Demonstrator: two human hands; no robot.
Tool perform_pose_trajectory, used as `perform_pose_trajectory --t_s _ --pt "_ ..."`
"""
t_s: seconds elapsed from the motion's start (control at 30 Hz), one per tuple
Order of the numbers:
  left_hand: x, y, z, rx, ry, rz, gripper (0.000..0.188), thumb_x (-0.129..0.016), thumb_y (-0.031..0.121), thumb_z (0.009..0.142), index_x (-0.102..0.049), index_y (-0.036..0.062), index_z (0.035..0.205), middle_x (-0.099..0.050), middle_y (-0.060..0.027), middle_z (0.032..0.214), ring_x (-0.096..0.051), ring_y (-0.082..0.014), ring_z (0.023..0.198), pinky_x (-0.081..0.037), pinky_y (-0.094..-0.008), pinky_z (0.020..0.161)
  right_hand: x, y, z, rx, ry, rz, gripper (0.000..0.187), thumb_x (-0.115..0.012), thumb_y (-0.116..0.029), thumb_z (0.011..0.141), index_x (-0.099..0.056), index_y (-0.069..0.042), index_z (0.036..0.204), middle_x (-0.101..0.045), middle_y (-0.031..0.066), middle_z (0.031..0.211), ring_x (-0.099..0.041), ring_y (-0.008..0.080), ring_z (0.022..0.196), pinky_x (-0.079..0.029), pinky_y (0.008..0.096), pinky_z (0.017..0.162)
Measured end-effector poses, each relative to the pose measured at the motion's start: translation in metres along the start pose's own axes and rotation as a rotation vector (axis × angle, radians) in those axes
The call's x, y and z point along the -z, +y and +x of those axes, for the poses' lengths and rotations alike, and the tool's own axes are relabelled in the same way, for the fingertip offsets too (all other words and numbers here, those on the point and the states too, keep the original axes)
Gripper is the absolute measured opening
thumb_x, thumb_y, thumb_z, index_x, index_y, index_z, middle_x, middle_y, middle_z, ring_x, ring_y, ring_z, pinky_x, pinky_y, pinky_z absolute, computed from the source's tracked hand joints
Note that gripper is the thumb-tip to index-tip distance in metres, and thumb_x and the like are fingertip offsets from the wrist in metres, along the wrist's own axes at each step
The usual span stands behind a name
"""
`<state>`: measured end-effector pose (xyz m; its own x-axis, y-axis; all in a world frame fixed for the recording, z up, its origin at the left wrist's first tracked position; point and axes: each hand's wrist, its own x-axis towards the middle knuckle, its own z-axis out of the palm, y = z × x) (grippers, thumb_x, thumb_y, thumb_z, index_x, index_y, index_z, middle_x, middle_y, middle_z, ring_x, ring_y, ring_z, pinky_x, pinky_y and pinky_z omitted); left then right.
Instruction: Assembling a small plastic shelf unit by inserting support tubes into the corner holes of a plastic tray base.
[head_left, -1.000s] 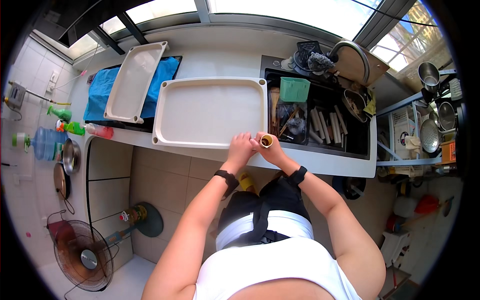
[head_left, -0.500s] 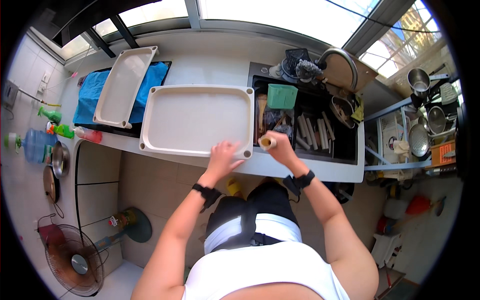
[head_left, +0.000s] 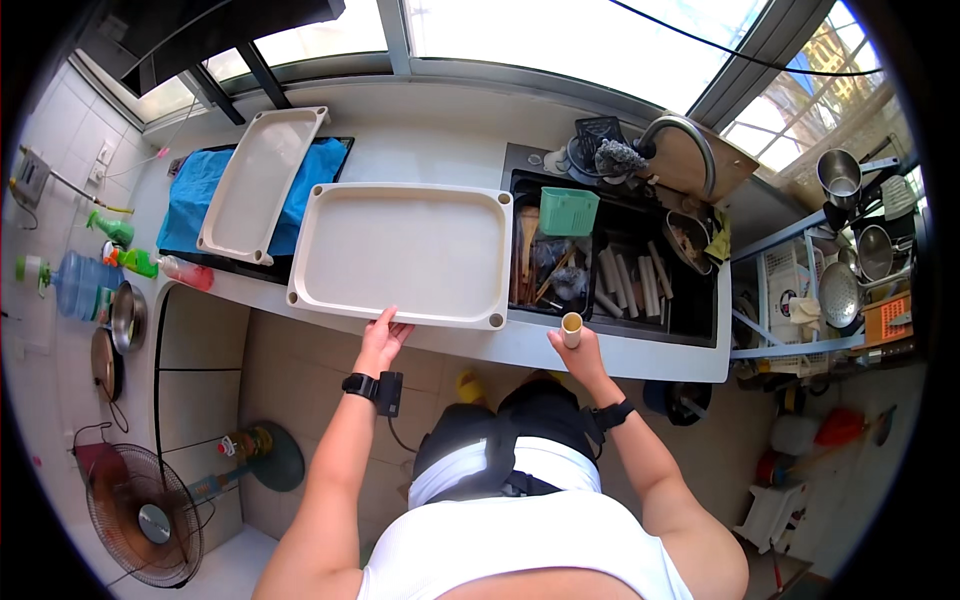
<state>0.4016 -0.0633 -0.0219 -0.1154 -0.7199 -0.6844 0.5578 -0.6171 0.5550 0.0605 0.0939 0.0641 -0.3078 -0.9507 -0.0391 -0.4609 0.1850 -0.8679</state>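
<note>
My left hand [head_left: 379, 346] is at the front edge of a cream plastic shelf tray [head_left: 405, 250], its fingers stretched out and the fingertips touching the rim. The tray is rectangular with a round hole at each corner and lies on the counter. Upright in my right hand [head_left: 583, 358] is a cream tube [head_left: 572, 333], its hollow end facing up, just in front of the sink edge. Several similar tubes [head_left: 625, 280] lie together in the dark sink [head_left: 695, 318].
A second cream tray [head_left: 258, 180] leans over a blue cloth [head_left: 185, 205] at the left. In the sink stands a green basket [head_left: 568, 212], below a curved faucet [head_left: 690, 130]. Spray bottles [head_left: 130, 260] line the left wall; a rack [head_left: 790, 345] with pots is at right.
My left hand has moved left along the tray's front edge, away from its right corner. My right hand has drawn back toward me and right, still holding the tube.
</note>
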Motion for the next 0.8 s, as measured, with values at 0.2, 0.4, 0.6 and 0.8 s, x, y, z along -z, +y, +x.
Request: perform_pose_trajectory --t_s 0.2,0.4,0.6,0.8 --pt "-0.012 -0.002 0.021 -0.041 0.014 -0.007 0.026 -0.060 0.006 0.089 -0.051 -0.0005 0.112 -0.060 -0.0150 0.107 -0.064 -0.0314 0.096 -0.058 -0.0498 0.084 0.004 0.014 -0.013 -0.027 0.006 -0.048 0.023 -0.071 -0.015 0.085 -0.056 0.002 0.079 -0.056 0.0145 0.066 -0.051 0.0216 0.059 -0.045 0.0348 0.060" --pt "-0.064 0.050 0.065 -0.110 -0.131 0.087 0.026 -0.062 0.009 0.090 -0.052 -0.0002 0.112 -0.061 -0.0137 0.108 -0.064 -0.0302 0.097 -0.058 -0.0471 0.088 0.019 0.039 -0.025 -0.071 0.097 -0.010 0.024 -0.071 -0.015 0.084 -0.056 0.002 0.077 -0.057 0.0137 0.066 -0.052 0.0200 0.059 -0.045 0.0355 0.058" --pt "-0.094 0.109 0.134 -0.053 -0.298 0.040 0.016 -0.062 0.010 0.092 -0.060 0.0012 0.105 -0.066 -0.0121 0.107 -0.063 -0.0261 0.104 -0.054 -0.0412 0.096 0.034 0.040 -0.027 -0.077 0.156 -0.028 0.021 -0.071 -0.016 0.085 -0.058 0.001 0.081 -0.058 0.0162 0.069 -0.054 0.0270 0.060 -0.046 0.0357 0.059" --pt "-0.105 0.121 0.196 -0.028 -0.255 -0.036 0.014 -0.063 0.008 0.090 -0.060 -0.0015 0.100 -0.066 -0.0136 0.104 -0.063 -0.0274 0.103 -0.052 -0.0412 0.101 0.046 0.030 -0.035 -0.138 0.203 0.010 0.020 -0.070 -0.016 0.086 -0.060 0.001 0.083 -0.060 0.0153 0.070 -0.055 0.0253 0.060 -0.047 0.0340 0.060"
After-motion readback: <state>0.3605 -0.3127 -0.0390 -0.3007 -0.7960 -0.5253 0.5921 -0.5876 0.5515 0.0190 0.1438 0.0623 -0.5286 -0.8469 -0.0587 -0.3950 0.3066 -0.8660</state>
